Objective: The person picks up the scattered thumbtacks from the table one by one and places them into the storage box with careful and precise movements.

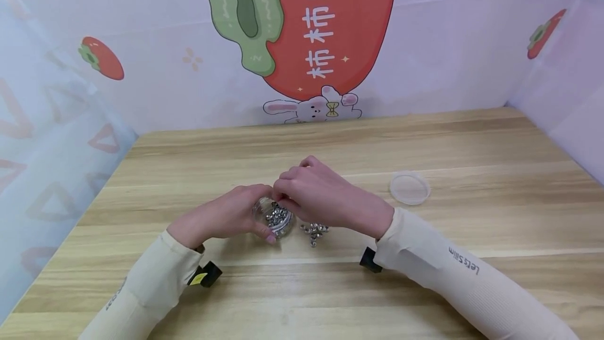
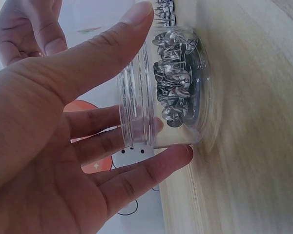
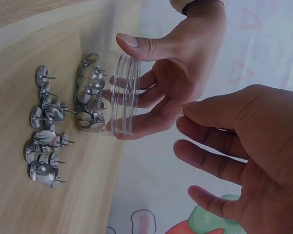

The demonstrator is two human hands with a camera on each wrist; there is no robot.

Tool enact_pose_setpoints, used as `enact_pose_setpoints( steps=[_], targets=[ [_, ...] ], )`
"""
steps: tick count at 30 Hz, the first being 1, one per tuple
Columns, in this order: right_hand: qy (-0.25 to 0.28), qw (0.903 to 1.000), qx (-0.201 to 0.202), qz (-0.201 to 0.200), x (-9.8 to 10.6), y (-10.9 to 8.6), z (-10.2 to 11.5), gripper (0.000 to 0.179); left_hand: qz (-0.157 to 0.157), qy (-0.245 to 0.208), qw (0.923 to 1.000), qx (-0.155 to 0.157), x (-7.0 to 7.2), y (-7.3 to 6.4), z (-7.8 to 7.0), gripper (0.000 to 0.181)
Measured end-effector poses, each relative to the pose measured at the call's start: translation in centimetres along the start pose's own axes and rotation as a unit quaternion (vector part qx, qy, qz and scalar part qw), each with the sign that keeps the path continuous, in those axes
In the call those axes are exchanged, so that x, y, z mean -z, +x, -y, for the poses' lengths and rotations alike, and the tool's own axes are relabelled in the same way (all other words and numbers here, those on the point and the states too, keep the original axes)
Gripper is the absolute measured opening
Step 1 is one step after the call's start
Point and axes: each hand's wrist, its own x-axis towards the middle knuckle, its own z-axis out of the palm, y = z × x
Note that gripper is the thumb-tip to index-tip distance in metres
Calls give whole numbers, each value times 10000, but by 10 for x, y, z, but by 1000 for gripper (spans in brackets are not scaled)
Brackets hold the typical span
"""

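A small clear round jar [image 1: 259, 210] stands upright on the table, with silver thumbtacks [image 2: 175, 73] heaped at its bottom. My left hand [image 1: 236, 211] holds the jar from the side, thumb on the near side and fingers round the far side. Over the jar's open mouth hovers my right hand [image 1: 321, 193], its thumb and forefinger tips close together, the other fingers loosely bent. Nothing shows between those fingertips in the right wrist view. Just right of the jar lies a loose pile of silver thumbtacks [image 3: 46, 139], several with pins sticking up or sideways.
A clear round lid [image 1: 409, 188] lies flat on the wooden table [image 1: 302, 298], right of and behind the right hand. A printed cloth backdrop [image 1: 439, 56] rises along the table's back edge, with cloth walls at both sides.
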Motion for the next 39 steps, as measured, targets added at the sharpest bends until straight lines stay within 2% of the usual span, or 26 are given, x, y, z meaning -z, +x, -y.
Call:
enact_pose_setpoints(
  steps=[2, 3, 8, 11, 16, 22, 28, 35, 39],
  targets=[
    [97, 9999, -74, 35, 0, 0, 0, 6, 4, 20, 10000, -27, 0, 1, 0, 73],
    [167, 9997, -134, 94, 0, 0, 0, 15, -5, 58, 10000, -39, 0, 1, 0, 74],
    [517, 9956, -536, 566, 0, -3, -3, 90, -32, 350, 9993, -120, 0, 2, 0, 83],
    [580, 9932, -645, 773, 0, -3, -4, 111, -7, 446, 9990, -83, 0, 2, -1, 83],
    [628, 9913, -679, 938, -1, -2, -4, 116, -1, 422, 9991, 29, 1, 2, -2, 82],
    [685, 9894, -730, 1053, 0, -1, -3, 118, -13, 384, 9993, -11, 2, 1, -3, 82],
    [648, 9895, -726, 1071, 0, -1, -3, 118, -9, 375, 9993, 17, 2, 1, -2, 82],
    [630, 9897, -711, 1069, 0, -3, -3, 118, 9, 395, 9992, -104, 1, 2, 1, 81],
    [664, 9904, -664, 1013, -1, -3, -3, 116, 34, 378, 9993, -36, 1, 1, 0, 82]
  ],
)
